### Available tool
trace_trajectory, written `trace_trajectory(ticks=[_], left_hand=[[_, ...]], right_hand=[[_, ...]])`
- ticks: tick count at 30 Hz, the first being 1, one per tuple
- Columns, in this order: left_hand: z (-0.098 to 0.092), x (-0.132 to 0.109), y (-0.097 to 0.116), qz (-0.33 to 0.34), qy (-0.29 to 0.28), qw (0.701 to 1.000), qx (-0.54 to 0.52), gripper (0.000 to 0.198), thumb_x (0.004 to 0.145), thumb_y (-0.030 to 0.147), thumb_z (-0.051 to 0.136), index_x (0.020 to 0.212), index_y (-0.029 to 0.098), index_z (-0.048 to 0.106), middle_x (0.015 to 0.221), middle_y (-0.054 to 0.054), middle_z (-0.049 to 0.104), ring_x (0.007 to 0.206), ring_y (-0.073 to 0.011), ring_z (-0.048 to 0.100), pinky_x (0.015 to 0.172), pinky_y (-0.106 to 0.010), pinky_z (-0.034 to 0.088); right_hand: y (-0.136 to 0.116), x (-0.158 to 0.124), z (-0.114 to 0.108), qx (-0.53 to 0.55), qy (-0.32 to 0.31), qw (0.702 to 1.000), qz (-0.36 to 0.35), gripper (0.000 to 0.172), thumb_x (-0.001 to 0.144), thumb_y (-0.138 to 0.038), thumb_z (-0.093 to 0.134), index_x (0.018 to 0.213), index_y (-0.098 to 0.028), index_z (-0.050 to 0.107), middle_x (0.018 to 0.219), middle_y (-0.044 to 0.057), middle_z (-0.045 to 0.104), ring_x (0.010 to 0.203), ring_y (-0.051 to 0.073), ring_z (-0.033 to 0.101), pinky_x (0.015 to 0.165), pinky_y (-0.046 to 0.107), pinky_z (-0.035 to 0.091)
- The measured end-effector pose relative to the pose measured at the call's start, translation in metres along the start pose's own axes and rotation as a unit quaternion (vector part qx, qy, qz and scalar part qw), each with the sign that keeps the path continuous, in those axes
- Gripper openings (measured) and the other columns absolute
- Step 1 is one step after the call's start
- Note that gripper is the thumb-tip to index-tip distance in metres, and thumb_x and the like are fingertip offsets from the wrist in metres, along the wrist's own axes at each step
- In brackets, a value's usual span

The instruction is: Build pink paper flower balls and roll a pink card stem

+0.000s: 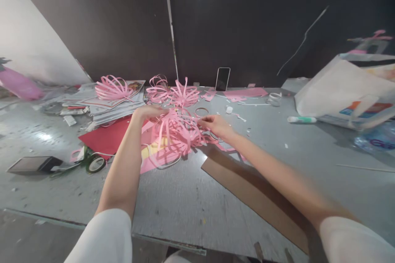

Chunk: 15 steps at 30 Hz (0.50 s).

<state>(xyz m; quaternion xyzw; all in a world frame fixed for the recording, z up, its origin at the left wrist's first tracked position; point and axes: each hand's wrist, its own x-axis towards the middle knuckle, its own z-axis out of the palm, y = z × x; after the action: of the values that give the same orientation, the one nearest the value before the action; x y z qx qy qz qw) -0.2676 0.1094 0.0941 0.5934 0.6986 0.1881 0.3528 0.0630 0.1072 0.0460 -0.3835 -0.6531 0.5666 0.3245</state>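
Note:
A loose ball of looped pink paper strips (180,131) sits in front of me, between my hands. At its left side, my left hand (152,111) is closed on the strips, its fingertips partly hidden among them. My right hand (218,126) pinches a strip at the right edge, thumb and forefinger together. Beneath the ball lie pink paper (148,167) and a yellow piece (151,150). Farther back stand two similar pink strip balls, one nearer the middle (184,94) and one to its left (158,90).
Another pink strip ball (113,88) rests on a paper stack (114,113). Red paper (108,137), green tape (95,164) and a dark device (34,164) lie left. A phone (222,79) leans upright behind. Cardboard (256,197), a marker (301,119) and a white bag (327,86) are right.

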Motion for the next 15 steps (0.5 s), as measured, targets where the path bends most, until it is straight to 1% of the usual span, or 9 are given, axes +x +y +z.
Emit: trace_trajectory(ticks=[2, 5, 7, 9, 10, 12, 15], left_hand=[[0.002, -0.001, 0.004, -0.016, -0.035, 0.999, -0.012, 0.046, 0.076, 0.057, 0.082, 0.104, 0.020, 0.079, 0.116, -0.011, 0.077, 0.089, -0.0234, 0.071, 0.070, -0.029, 0.056], [0.006, -0.002, 0.012, 0.028, -0.047, 0.998, -0.030, 0.046, 0.078, 0.055, 0.084, 0.110, 0.022, 0.080, 0.102, -0.007, 0.076, 0.084, -0.0201, 0.066, 0.068, -0.026, 0.050], [0.011, -0.004, 0.018, 0.057, -0.065, 0.994, -0.068, 0.054, 0.079, 0.052, 0.085, 0.124, 0.023, 0.077, 0.098, -0.006, 0.076, 0.079, -0.0183, 0.063, 0.065, -0.027, 0.047], [0.016, -0.006, 0.024, 0.075, -0.082, 0.988, -0.104, 0.069, 0.076, 0.047, 0.089, 0.138, 0.023, 0.071, 0.098, -0.006, 0.075, 0.074, -0.0176, 0.062, 0.063, -0.028, 0.044], [0.019, -0.006, 0.027, 0.084, -0.090, 0.986, -0.110, 0.074, 0.074, 0.043, 0.091, 0.142, 0.023, 0.069, 0.096, -0.006, 0.075, 0.072, -0.0176, 0.061, 0.062, -0.029, 0.043], [0.023, -0.008, 0.034, 0.107, -0.099, 0.984, -0.104, 0.081, 0.069, 0.038, 0.093, 0.144, 0.023, 0.067, 0.093, -0.005, 0.074, 0.071, -0.0182, 0.062, 0.063, -0.031, 0.044], [0.026, -0.012, 0.043, 0.143, -0.111, 0.980, -0.079, 0.079, 0.067, 0.035, 0.094, 0.142, 0.026, 0.069, 0.091, -0.005, 0.073, 0.071, -0.0196, 0.064, 0.065, -0.032, 0.046]], right_hand=[[0.001, 0.000, 0.002, 0.001, -0.001, 1.000, 0.008, 0.028, 0.080, -0.045, 0.084, 0.081, -0.018, 0.078, 0.084, 0.006, 0.076, 0.076, 0.016, 0.065, 0.076, 0.031, 0.053], [0.002, -0.003, 0.003, 0.007, -0.012, 1.000, 0.021, 0.025, 0.079, -0.042, 0.082, 0.078, -0.019, 0.075, 0.080, 0.003, 0.073, 0.074, 0.015, 0.064, 0.075, 0.030, 0.052], [0.000, -0.005, 0.004, 0.009, -0.017, 0.999, 0.028, 0.024, 0.079, -0.041, 0.081, 0.075, -0.019, 0.072, 0.078, 0.003, 0.072, 0.072, 0.015, 0.064, 0.073, 0.030, 0.051], [-0.003, -0.009, 0.003, -0.016, -0.014, 0.999, 0.028, 0.024, 0.080, -0.040, 0.079, 0.072, -0.020, 0.070, 0.072, 0.002, 0.068, 0.067, 0.015, 0.061, 0.067, 0.030, 0.048], [-0.005, -0.011, 0.003, -0.037, -0.010, 0.999, 0.027, 0.024, 0.080, -0.040, 0.078, 0.070, -0.020, 0.068, 0.069, 0.001, 0.065, 0.064, 0.015, 0.059, 0.064, 0.030, 0.045], [-0.010, -0.014, 0.003, -0.069, -0.006, 0.997, 0.022, 0.024, 0.081, -0.040, 0.076, 0.069, -0.020, 0.068, 0.065, -0.001, 0.062, 0.061, 0.014, 0.055, 0.061, 0.030, 0.041], [-0.015, -0.018, 0.003, -0.077, -0.018, 0.997, 0.016, 0.023, 0.080, -0.039, 0.074, 0.070, -0.019, 0.068, 0.067, -0.001, 0.062, 0.063, 0.014, 0.052, 0.062, 0.029, 0.040]])
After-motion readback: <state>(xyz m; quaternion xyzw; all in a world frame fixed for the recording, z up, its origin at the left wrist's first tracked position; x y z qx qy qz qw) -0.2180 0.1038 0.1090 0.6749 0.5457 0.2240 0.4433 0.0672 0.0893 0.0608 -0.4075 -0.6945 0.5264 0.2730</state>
